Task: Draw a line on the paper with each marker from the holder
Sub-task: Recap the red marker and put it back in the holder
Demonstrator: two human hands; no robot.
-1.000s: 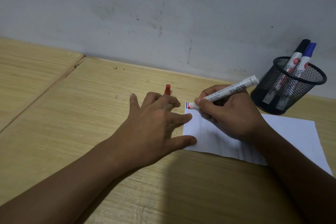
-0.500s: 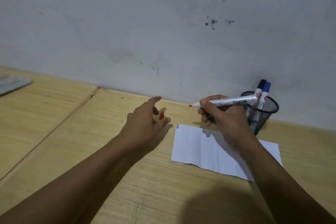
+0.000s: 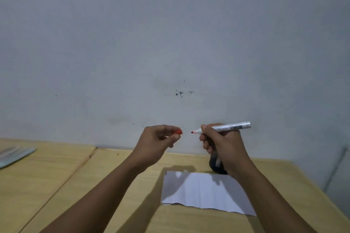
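A: What does each hand hold, at centre frame?

B: The right hand (image 3: 225, 144) is closed around a white marker (image 3: 230, 127), barrel level, red tip pointing left. The left hand (image 3: 158, 143) pinches the red cap (image 3: 179, 131) between thumb and fingers. Tip and cap face each other across a small gap, not touching, both raised above the table (image 3: 121, 185) and seen against the wall (image 3: 170, 34).

A: Where is the paper?

B: The paper (image 3: 204, 191) lies flat in the lower centre-right of the frame, below and between the two hands. Its near edge is wavy. At its upper-left corner there is a short set of coloured strokes (image 3: 166, 172). Shadows of the hands fall across its far half.

A: And the holder?

B: The dark holder (image 3: 216, 162) stands just past the paper's far edge, mostly hidden behind the right wrist; its contents cannot be made out.

A: What room is open?

B: Bare wood lies left of the paper as far as a seam (image 3: 83, 164) running diagonally through the table. A pale flat object (image 3: 13, 156) lies at the left edge of the frame, well apart from the paper. The table's right edge runs close to the paper's right side.
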